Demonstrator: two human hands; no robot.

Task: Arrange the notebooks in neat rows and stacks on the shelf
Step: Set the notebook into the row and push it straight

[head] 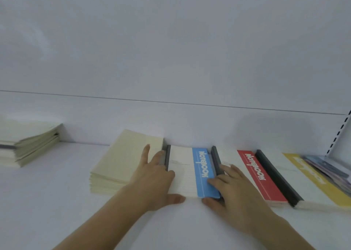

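- While both hands bracket the blue notebook stack (191,171) at centre frame, I judge the step to be squaring it between its neighbours on the shelf (57,202).
- My left hand (153,181) lies with straight fingers over the seam between the cream stack (121,164) and the blue one, thumb at the near edge; it presses, grasping nothing.
- My right hand (233,190) rests flat-fingered on the blue stack's right side, thumb against its front edge, also released.
- To do this well I would push evenly with both thumbs, keeping the dark spine parallel to the red notebook stack (254,175) just to the right.
- Counting: two hands; one blue stack, one red stack, one yellow stack (311,181) at the right edge, so three coloured stacks in the row.
- Two cream stacks: one centre, one sagging pile (28,143) at left, well apart.
- One loose heap of darker booklets (326,168) lies on the yellow stack; I cannot count it.
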